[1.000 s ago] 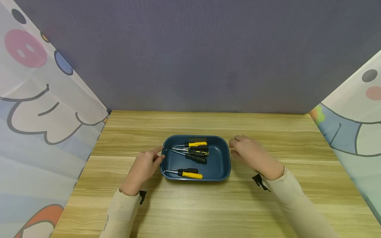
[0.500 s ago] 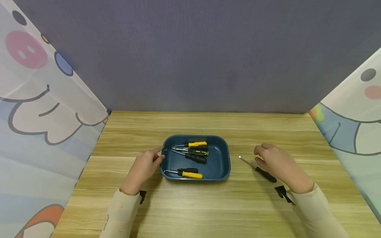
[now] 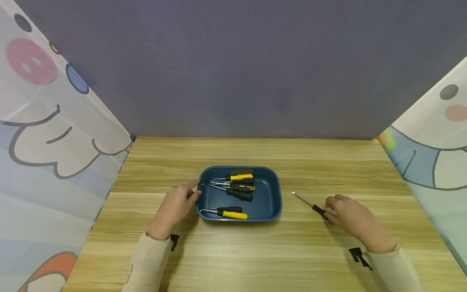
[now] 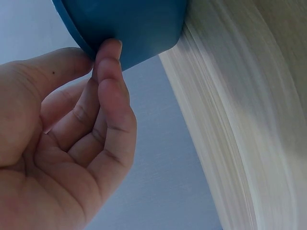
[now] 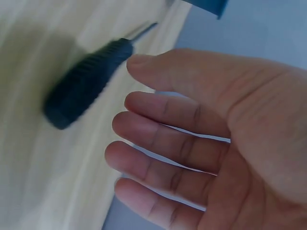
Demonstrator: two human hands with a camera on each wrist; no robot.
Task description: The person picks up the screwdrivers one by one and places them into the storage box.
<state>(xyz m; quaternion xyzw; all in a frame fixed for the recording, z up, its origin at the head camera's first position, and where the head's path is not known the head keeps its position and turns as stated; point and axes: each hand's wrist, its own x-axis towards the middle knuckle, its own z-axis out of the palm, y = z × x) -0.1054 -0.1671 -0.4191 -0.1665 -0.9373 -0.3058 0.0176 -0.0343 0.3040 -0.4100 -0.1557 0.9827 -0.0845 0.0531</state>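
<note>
My left hand (image 3: 176,206) pinches the left rim of a dark blue tray (image 3: 263,202). In the left wrist view the thumb and fingertips meet on the edge of the tray wall (image 4: 139,28). Several screwdrivers with black or yellow handles lie inside, such as a yellow one (image 3: 233,215) near the front wall. Right of the tray, a black-handled screwdriver (image 3: 319,210) rests on the table, its shaft toward the tray. Over its handle end hovers my right hand (image 3: 353,222), covering part of it. The right wrist view shows spread, relaxed fingers beside the black handle (image 5: 86,84), holding nothing.
The wooden table (image 3: 233,259) ends at a grey panel (image 3: 255,73) at the back. Cartoon-printed cloths (image 3: 65,138) flank it on the left and right.
My right hand has moved away from the tray, right and toward me, and the black-handled screwdriver has come into view on the table. The left hand and the tray have stayed in place.
</note>
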